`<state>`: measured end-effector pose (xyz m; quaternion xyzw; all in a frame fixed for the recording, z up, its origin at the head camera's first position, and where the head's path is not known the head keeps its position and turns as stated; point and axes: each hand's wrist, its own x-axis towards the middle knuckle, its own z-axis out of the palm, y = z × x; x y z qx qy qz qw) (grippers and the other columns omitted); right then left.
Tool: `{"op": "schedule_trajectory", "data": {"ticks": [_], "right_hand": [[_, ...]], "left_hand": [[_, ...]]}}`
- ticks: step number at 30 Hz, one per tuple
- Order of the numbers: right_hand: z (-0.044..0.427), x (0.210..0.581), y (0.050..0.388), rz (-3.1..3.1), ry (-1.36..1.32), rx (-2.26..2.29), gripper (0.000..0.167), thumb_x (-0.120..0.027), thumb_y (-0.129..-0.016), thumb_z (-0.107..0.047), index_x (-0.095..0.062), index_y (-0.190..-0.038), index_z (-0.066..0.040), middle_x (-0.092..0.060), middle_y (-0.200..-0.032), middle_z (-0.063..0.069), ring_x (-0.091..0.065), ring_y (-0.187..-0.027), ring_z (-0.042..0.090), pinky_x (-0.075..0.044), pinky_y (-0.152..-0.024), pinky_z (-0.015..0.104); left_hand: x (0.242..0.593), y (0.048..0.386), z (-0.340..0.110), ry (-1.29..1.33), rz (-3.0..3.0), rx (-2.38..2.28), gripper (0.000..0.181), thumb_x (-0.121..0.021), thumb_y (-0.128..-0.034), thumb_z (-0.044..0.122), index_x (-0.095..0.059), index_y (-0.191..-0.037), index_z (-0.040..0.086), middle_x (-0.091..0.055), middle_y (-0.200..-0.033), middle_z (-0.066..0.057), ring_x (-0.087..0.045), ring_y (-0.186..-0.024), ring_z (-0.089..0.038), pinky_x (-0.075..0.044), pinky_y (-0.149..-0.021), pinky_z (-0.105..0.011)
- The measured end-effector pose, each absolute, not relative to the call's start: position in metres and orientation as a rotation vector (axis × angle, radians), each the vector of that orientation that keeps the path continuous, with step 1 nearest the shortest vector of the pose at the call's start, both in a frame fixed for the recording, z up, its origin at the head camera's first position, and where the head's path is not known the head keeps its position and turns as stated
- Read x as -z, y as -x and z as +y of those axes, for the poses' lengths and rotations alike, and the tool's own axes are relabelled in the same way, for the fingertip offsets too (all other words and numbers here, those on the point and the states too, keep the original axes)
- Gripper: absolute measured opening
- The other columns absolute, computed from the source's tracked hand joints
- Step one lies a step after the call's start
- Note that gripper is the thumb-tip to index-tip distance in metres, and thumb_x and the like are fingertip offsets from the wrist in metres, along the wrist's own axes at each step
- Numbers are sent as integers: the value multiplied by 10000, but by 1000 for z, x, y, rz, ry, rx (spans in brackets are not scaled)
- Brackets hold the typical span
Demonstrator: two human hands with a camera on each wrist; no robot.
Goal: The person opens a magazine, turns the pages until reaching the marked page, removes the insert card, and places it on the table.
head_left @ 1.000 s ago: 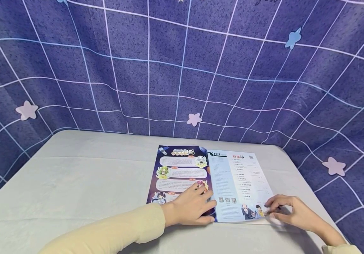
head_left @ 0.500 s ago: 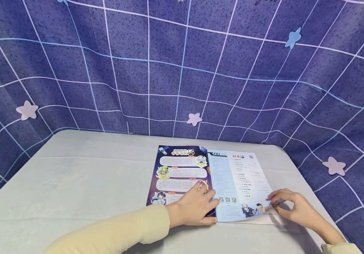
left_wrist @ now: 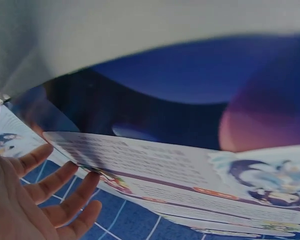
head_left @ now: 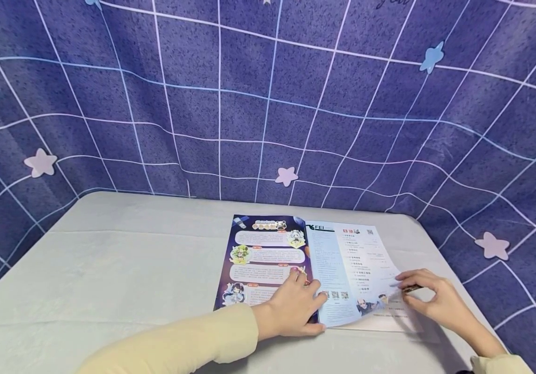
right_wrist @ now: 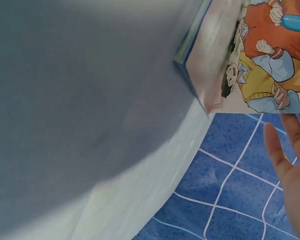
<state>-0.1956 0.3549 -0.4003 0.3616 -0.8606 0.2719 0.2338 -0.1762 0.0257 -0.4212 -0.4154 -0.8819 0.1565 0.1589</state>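
An open magazine (head_left: 326,265) lies on the table, its dark, illustrated left page (head_left: 268,238) facing a pale contents page (head_left: 368,254). My left hand (head_left: 291,304) rests on the lower left page beside the spine, fingers spread. At the lower right corner, my right hand (head_left: 436,298) pinches the contents page between thumb and fingers, and that corner curls up off the sheet below. Cartoon figures (right_wrist: 265,55) appear on the paper in the right wrist view, with part of the right hand (right_wrist: 297,185) at the edge. The left hand (left_wrist: 45,200) looks loosely spread in the left wrist view.
A pale grey cloth covers the table (head_left: 122,259). Behind and beside it hangs a blue-purple grid curtain (head_left: 249,104) with star shapes. The table's right edge runs close to the right forearm.
My right hand has moved slightly up and away, raising the page corner and baring more of the sheet beneath. The left hand has slid a little right toward the spine.
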Motion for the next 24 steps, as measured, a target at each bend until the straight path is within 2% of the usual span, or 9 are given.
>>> {"op": "schedule_trajectory", "data": {"ticks": [7, 11, 18, 24], "right_hand": [[344, 389, 194, -2312, -975, -753, 422, -765, -462, 150, -668, -779, -111, -659, -865, 83, -571, -880, 19, -353, -838, 57], [333, 378, 189, -2294, -971, -777, 401, -745, -460, 182, -662, -760, -70, -648, -844, 122, -568, -879, 10, -360, -829, 56], [340, 384, 195, -2334, -922, -796, 425, -786, -487, 135, -674, -795, -136, -664, -907, 83, -568, -917, -2, -374, -825, 56], [341, 384, 198, -2333, -923, -836, 406, -781, -514, 116, -677, -805, -148, -663, -934, 82, -565, -928, 15, -394, -786, 64]], "left_hand": [[417, 174, 33, 1146, -2553, -506, 661, -245, -803, 755, -463, -1212, 285, -528, -1124, 8, -556, -1012, -273, -403, -851, -425], [416, 172, 36, 1126, -2560, -509, 665, -244, -791, 772, -469, -1191, 291, -530, -1087, 12, -553, -954, -253, -405, -810, -397], [417, 172, 41, 1099, -2564, -535, 685, -221, -782, 789, -453, -1193, 293, -537, -1024, 19, -544, -842, -222, -404, -747, -368], [418, 172, 44, 1071, -2571, -540, 672, -224, -782, 790, -457, -1172, 295, -540, -973, 34, -541, -801, -196, -388, -715, -340]]}}
